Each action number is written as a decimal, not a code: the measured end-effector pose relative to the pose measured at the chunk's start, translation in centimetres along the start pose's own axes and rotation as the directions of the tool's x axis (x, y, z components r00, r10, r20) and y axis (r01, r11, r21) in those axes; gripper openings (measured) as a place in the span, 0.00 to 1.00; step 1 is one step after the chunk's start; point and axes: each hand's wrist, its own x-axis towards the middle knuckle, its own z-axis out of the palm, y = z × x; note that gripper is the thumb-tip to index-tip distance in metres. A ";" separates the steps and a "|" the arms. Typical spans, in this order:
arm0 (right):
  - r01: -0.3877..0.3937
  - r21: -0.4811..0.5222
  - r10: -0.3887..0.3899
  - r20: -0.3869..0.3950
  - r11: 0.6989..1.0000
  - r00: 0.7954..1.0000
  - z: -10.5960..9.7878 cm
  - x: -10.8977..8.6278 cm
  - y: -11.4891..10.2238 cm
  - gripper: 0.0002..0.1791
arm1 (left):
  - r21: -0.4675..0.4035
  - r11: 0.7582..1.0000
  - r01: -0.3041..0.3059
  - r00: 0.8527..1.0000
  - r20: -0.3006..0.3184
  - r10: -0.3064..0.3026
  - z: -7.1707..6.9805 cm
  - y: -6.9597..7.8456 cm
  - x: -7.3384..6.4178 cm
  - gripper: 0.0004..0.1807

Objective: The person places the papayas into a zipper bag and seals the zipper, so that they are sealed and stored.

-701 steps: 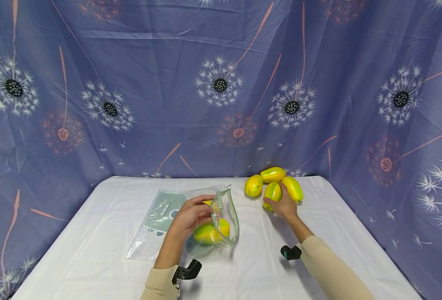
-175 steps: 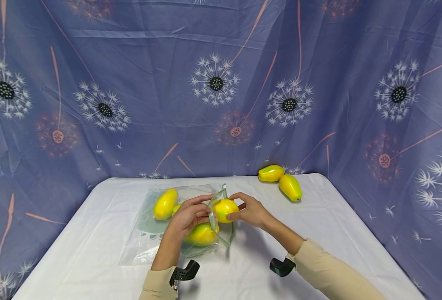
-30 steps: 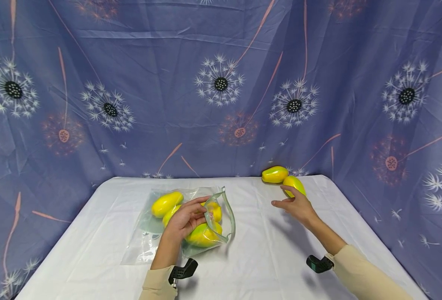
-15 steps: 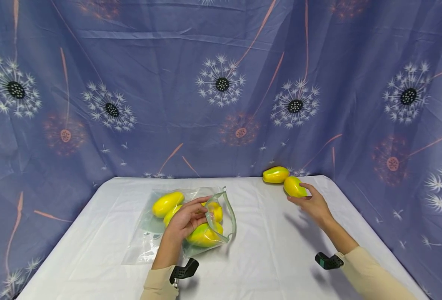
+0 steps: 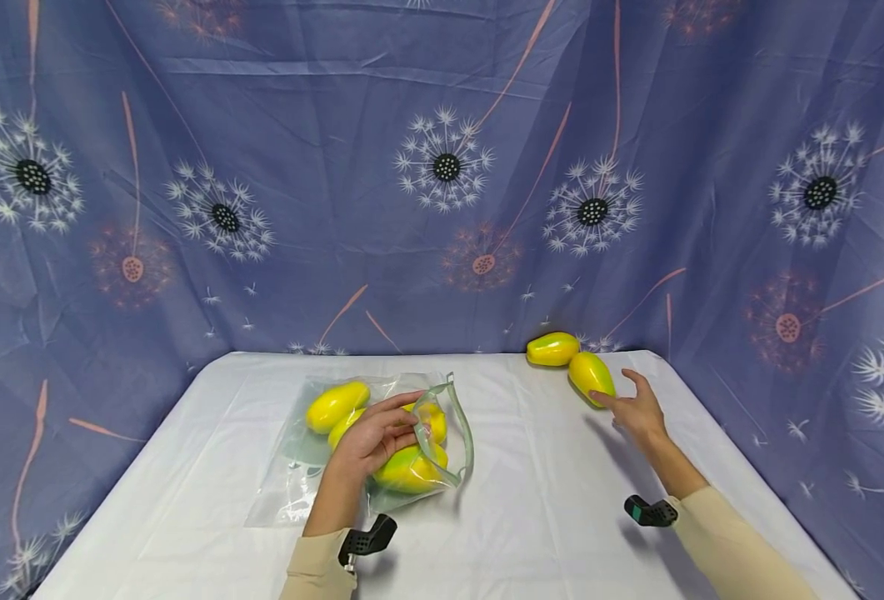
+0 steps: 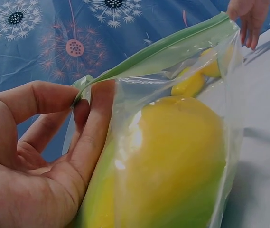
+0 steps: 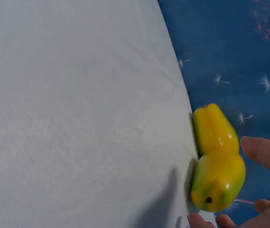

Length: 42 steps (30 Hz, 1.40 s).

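Head view forward and down, wrists' nearer.

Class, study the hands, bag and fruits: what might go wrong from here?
1. A fruit lies just inside the open mouth of the bag, so it might roll out.
2. The left hand pinches the rim at one spot; it could slip.
3. The right hand is beside the nearer loose fruit without gripping it; a bump might set it rolling.

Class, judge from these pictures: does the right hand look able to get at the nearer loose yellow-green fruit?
Probably yes: the right hand is spread close by the nearer fruit, with nothing visibly in the way; the farther fruit lies behind it.
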 end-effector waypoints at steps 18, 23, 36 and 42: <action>-0.042 -0.059 0.039 -0.054 0.997 0.998 0.7 2.0 1.3 0.54 | 0.014 1.000 -0.004 0.997 0.078 0.003 -0.1 0.6 -0.3 0.29; -0.057 -0.097 0.049 -0.089 0.994 0.995 1.0 2.4 1.2 0.52 | 0.022 1.000 0.003 0.998 0.067 -0.004 -0.1 0.6 -0.3 0.29; -0.014 -0.159 -0.001 -0.092 0.987 0.996 1.8 2.2 1.5 0.49 | 0.045 0.999 -0.008 0.999 0.053 0.005 -0.3 0.8 -0.5 0.27; -0.028 -0.154 0.013 -0.097 0.988 0.995 2.0 2.1 1.4 0.48 | 0.055 0.998 -0.012 0.998 0.066 0.009 -0.2 0.5 -0.4 0.28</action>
